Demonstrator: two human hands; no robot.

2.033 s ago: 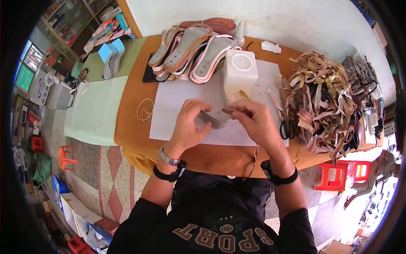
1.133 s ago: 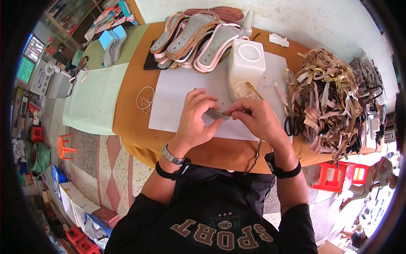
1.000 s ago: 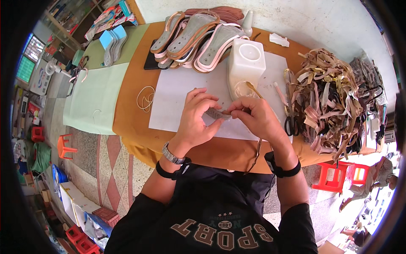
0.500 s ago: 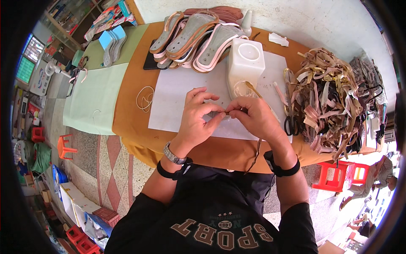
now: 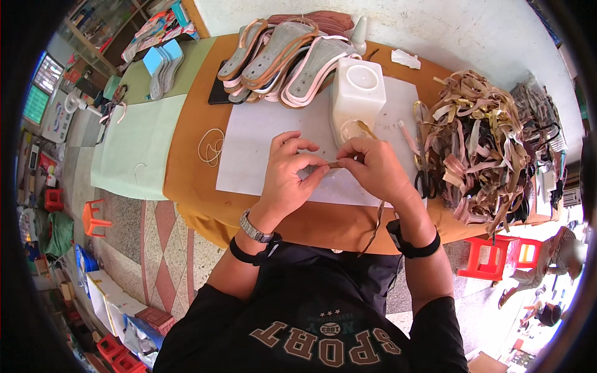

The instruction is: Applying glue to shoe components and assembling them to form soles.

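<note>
Over the white sheet (image 5: 249, 155), both my hands meet at their fingertips. My left hand (image 5: 287, 174) pinches one end of a thin brown strip (image 5: 334, 165) between thumb and forefinger, its other fingers raised. Close beside it, my right hand (image 5: 379, 171) grips the same strip with curled fingers. A narrow dark strip end (image 5: 377, 227) hangs below my right wrist past the table edge; whether it is the same piece is hidden. Just beyond my right hand stands a cut-open white plastic bottle (image 5: 359, 93) with a brush handle (image 5: 367, 129) leaning in its opening.
Stacked grey shoe soles with pink and brown rims (image 5: 283, 56) lie at the back. To the right are scissors (image 5: 425, 177) and a heap of brown and pink strips (image 5: 482, 143). A loop of cord (image 5: 211, 148) lies left. Red stools (image 5: 488, 258) and a person are beyond the table.
My fingertips have drawn slightly apart, and a short length of brown strip now shows between them. My right hand has turned a little. The whole view has shifted slightly.
</note>
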